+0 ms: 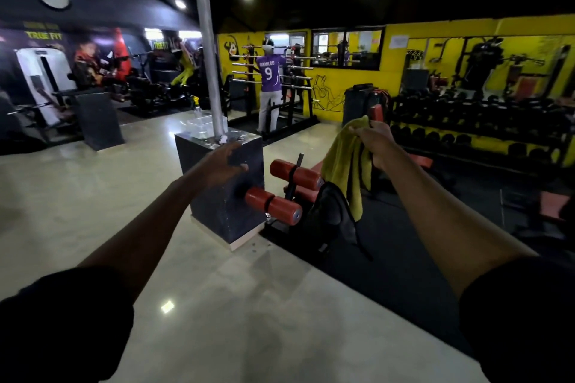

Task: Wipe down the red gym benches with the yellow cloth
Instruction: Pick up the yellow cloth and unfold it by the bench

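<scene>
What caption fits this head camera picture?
The right hand holds a yellow cloth near red bench rollers; left hand open.

The person wears a black short-sleeved top of plain, dark fabric. Its left sleeve and right sleeve end near the elbows. Below them the arms run bare to the left hand and right hand.

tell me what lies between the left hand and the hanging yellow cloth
Head view: the upper red cylindrical foam roller lies between left hand and yellow cloth.
</scene>
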Motion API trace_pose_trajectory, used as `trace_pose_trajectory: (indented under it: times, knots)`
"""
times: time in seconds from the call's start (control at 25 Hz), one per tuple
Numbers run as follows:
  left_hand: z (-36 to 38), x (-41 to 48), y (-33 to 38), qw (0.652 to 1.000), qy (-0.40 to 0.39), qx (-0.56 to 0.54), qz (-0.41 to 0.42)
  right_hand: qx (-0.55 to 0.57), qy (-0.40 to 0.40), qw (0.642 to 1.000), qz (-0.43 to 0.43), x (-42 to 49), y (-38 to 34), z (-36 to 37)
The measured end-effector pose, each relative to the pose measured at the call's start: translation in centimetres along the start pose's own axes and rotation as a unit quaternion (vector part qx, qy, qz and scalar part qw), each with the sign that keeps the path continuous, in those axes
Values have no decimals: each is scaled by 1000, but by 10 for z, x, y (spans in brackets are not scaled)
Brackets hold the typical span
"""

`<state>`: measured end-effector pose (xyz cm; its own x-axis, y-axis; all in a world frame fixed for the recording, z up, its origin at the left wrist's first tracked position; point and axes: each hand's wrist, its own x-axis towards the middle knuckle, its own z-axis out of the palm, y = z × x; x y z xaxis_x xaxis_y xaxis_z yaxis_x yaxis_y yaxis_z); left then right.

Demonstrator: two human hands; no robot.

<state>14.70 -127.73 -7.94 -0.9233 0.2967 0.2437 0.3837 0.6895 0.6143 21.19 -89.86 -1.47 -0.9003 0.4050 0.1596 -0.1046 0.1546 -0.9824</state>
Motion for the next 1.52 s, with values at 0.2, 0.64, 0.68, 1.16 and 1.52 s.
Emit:
trace_pose_trajectory:
  times: [0.2,0.64,0.68,1.16,1.52]
  knots:
    - [4,69,0,998,-18,57,1,-3,-10,1000,-2,75,14,42]
    - [32,266,-69,999,-17,30,17,5,-20,1000,10,250,29,146]
    - [34,277,-76,999,-20,40,12,2,-18,1000,11,262,31,156]
    - [9,518,-194,993,-58,79,60,7,49,999,-14,456,37,287]
    - [11,682,-230,988,-63,92,103,80,80,993,-46,590,3,369]
